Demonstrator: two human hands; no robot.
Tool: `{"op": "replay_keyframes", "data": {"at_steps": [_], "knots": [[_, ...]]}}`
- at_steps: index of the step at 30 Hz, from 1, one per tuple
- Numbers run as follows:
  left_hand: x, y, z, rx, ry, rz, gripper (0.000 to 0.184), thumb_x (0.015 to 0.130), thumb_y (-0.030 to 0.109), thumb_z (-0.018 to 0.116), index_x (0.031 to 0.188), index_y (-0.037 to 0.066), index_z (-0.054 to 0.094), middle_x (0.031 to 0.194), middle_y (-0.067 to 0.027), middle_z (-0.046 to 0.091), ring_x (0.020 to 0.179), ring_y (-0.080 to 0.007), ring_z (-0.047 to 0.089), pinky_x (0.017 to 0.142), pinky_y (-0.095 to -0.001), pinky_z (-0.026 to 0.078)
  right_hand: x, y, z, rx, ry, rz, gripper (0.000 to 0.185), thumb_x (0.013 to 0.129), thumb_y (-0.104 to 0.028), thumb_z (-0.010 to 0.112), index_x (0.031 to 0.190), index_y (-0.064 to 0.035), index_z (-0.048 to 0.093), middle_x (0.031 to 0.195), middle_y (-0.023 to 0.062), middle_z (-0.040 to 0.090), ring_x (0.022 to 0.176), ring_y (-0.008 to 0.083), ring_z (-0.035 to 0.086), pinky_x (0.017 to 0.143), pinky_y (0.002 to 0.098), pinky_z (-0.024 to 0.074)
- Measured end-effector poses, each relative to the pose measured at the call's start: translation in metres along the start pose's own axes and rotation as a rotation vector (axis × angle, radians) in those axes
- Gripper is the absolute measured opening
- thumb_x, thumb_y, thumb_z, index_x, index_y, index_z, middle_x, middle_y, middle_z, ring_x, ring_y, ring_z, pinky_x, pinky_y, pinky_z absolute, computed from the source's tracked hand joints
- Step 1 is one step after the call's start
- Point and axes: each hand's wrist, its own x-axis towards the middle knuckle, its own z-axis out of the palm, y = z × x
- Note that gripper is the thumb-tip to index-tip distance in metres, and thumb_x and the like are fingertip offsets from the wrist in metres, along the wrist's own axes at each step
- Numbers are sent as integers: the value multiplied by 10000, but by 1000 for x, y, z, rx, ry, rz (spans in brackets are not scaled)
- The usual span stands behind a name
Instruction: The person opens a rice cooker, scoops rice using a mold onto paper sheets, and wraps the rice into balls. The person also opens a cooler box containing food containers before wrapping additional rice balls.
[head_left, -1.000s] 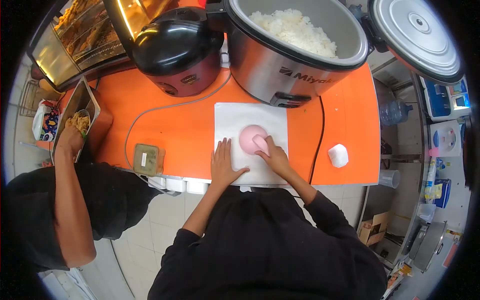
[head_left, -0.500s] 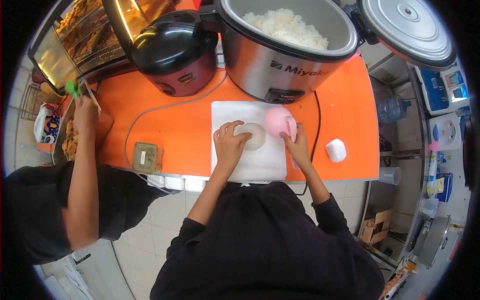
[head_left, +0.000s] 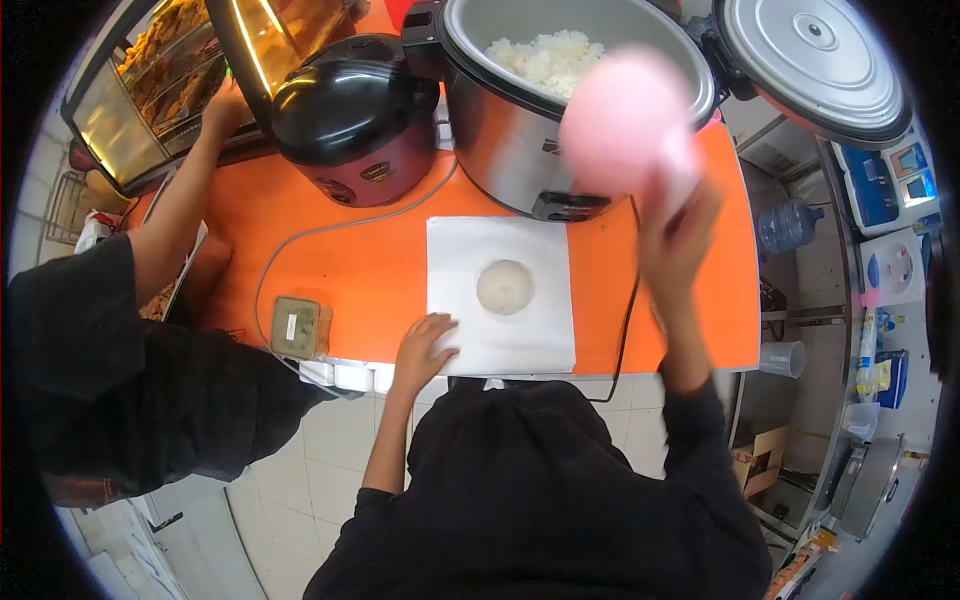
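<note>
My right hand (head_left: 680, 240) is closed round the handle of a pink plastic scoop (head_left: 628, 120), raised in front of the big rice cooker (head_left: 500, 140) and smeared by motion. White cooked rice (head_left: 545, 60) shows inside that cooker, whose lid (head_left: 815, 45) stands open. Below, a sheet of white paper (head_left: 460, 250) lies on the orange table. On it sits a round, pale mound (head_left: 504, 287) that looks like moulded rice. My left hand (head_left: 425, 348) rests at the paper's lower left edge, fingers apart and holding nothing.
A smaller dark-red rice cooker (head_left: 365, 170) stands left of the big one, its grey cable (head_left: 300, 235) curving over the table. A small square box (head_left: 295, 328) sits near the front edge. At left, another person's arm (head_left: 185, 220) reaches toward a lit food cabinet (head_left: 165, 85).
The pink scoop has gone from the paper up toward the big cooker in my right hand. My left hand has drawn back from the mound. The other person's hand has moved to the cabinet.
</note>
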Motion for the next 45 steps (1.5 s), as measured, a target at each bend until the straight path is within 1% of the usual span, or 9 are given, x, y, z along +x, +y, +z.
{"op": "replay_keyframes", "data": {"at_steps": [6, 8, 15, 17, 23, 29, 35, 41, 45], "knots": [[8, -20, -15, -124, -290, 116, 217, 593, 169, 744, 809, 161, 722, 1141, 20, 572, 1072, -219, 464, 881, -331, 411, 167, 39, 28, -444, -859, 166, 528, 821, -22, 397, 1332, -62, 273, 1119, 248, 520, 902, 318, 587, 646, 359, 557], [9, -17, -16, -192, -265, 71, 211, 564, 180, 756, 773, 165, 727, 1108, 44, 588, 1020, -203, 460, 855, -310, 415, 193, 131, 66, -495, -1322, -284, 296, 850, -214, 524, 1087, -37, 499, 932, 207, 596, 883, 374, 559, 713, 384, 456], [9, -21, -11, -117, -213, 89, 131, 627, 211, 727, 746, 156, 727, 1065, 54, 607, 987, -192, 460, 837, -303, 411, 16, 0, 51, -106, -369, -742, 144, 756, -100, 580, 888, -45, 589, 885, 124, 596, 805, 289, 587, 662, 404, 458], [12, -22, -11, -140, -218, 78, 100, 663, 221, 714, 732, 150, 727, 1057, 47, 612, 997, -189, 460, 836, -299, 408, -113, -3, 56, 148, -947, -440, 260, 727, -167, 640, 941, -34, 578, 912, 128, 583, 866, 249, 575, 725, 387, 451], [10, -8, -14, -436, -32, 46, 593, 647, 277, 753, 1160, 77, 533, 1303, -116, 426, 1223, -302, 340, 976, -417, 320, -236, 4, 65, 144, -884, 114, 332, 623, -114, 655, 924, -40, 536, 872, 119, 536, 817, 267, 537, 656, 386, 437], [2, -5, 19, -41, -3, 41, 964, 620, 273, 764, 1362, 96, 174, 1419, -205, 152, 1304, -383, 172, 1042, -466, 230, -267, 7, 67, 214, -807, -88, 219, 662, -53, 554, 872, -6, 517, 820, 105, 513, 780, 269, 517, 635, 368, 438], [-7, -16, 6, -191, 118, 101, 584, 645, 146, 703, 1186, 93, 491, 1360, -159, 327, 1255, -345, 310, 1017, -452, 284, -273, 3, 39, 182, -1106, -127, 266, 682, -91, 558, 943, -48, 534, 869, 83, 528, 816, 255, 529, 649, 351, 433], [-13, -23, -23, -16, -400, 489, 67, 645, 85, 619, 702, 95, 652, 1069, -88, 605, 1020, -211, 538, 860, -408, 387, -255, 43, -21, 108, -947, 90, 157, 673, -66, 578, 830, -65, 582, 851, 57, 550, 837, 224, 546, 656, 341, 425], [0, -11, 12, -502, 64, -79, 97, 792, 120, 561, 790, 58, 636, 815, -63, 623, 730, -247, 560, 695, -348, 421, -246, 62, 7, 418, -520, 813, 68, 729, -75, 607, 708, -19, 575, 715, 89, 577, 671, 224, 529, 610, 309, 416]]}}
